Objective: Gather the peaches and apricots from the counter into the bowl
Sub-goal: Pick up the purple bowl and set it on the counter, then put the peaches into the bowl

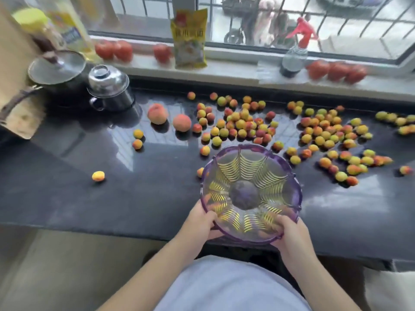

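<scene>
A dark, glossy worktop (67, 194) runs beneath a barred window, its sill lined with tomatoes (113, 50), a yellow packet (189, 39) and a spray bottle (294, 57). At the worktop's near edge both hands hold a purple slotted bowl (250, 194), tilted so its empty inside faces the camera. The left hand (197, 223) grips the rim's near-left part, fingers curled over the edge; the right hand (292, 236) clasps the near-right rim the same way (thumb inside, the rest behind). Beyond the bowl lie scattered apricots (242, 124), thickest behind it and to its right. Two peaches (157, 113) sit behind it to the left, near a lidded steel pot (110, 88).
</scene>
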